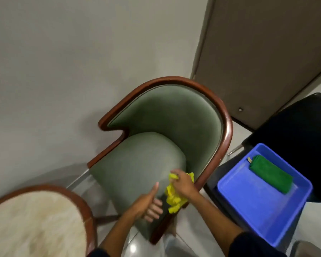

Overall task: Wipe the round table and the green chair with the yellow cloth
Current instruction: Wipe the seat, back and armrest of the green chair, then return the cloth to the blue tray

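Risk: yellow cloth (173,196) bunched in right hand (182,183), fingers pinching; left hand (149,204) spread. Likely streaks/missed patches on green chair (137,164) seat.

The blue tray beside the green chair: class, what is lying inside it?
Inside the blue tray lies one folded green cloth, near its far edge. A small pale tag shows at the cloth's far end. Anything under the cloth is covered. The rest of the tray floor looks bare.

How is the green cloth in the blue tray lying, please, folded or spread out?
Folded: the green cloth forms a compact oblong along one side of the blue tray.
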Available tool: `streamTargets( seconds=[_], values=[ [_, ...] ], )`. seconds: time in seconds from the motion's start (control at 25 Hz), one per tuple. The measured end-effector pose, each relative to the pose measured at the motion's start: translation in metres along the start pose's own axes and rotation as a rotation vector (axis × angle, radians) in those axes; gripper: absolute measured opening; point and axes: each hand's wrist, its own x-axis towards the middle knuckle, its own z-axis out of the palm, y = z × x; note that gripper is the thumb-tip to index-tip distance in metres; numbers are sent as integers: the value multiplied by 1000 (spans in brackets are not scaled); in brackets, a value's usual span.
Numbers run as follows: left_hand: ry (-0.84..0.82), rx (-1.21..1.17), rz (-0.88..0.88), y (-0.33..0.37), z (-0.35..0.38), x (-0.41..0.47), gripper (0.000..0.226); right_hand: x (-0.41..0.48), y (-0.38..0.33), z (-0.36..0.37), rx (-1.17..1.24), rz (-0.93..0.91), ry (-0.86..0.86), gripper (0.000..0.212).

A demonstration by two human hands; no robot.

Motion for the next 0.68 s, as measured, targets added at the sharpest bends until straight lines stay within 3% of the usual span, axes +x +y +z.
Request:
streamTargets(
  seconds=[0.08, 0.24, 0.32, 0.44, 0.56, 0.68],
  values=[
    [-8, -125, 76, 0, -3, -29, 68, -18, -10, 16, 322, 1, 54, 34],
    [102, -294, 346, 13, -7, -75, 21, -49, -37, 10, 717, -38, 173, 32],
    [124, -265, 430, 34, 4, -97, 20, -62, -36, -6, 860, -51, 164, 27],
    [155, -186, 576, 74, 32, -124, 18, -74, -14, -41, 1160, -29, 38, 50],
    [-80, -125, 640, 125, 91, -137, 14, -76, 56, -98, 1422, 107, 84, 80],
    [-142, -202, 639, 147, 103, -129, 19, -91, 105, -124, 1552, -131, -167, 92]
  ],
)
